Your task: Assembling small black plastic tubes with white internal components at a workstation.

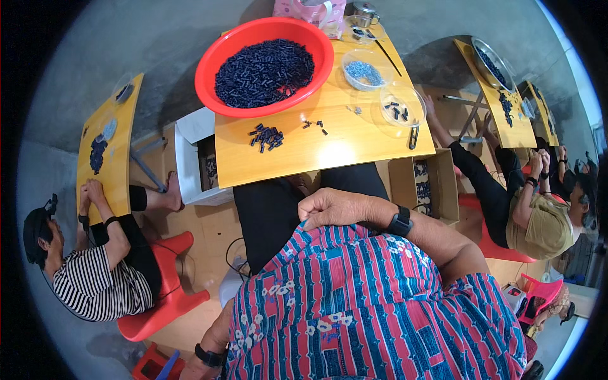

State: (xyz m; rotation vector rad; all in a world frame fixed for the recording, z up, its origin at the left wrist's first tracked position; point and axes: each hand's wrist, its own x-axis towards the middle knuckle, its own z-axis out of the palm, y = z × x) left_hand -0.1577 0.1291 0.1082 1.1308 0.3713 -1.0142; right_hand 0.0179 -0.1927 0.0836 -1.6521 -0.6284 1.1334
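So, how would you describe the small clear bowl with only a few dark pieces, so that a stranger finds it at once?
Start at the big red basin full of dark pieces on the yellow table. Go right, past the clear bowl of pale grey parts, to the table's right edge. The clear bowl there holds only a handful of dark pieces, unlike its fuller neighbours.

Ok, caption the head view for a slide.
Right hand rests on patterned shirt; left hand out of view; red basin of dark parts and a small pile on the yellow table.

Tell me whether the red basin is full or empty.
Partly full: the red basin holds a heap of small dark pieces covering its bottom, below the rim.
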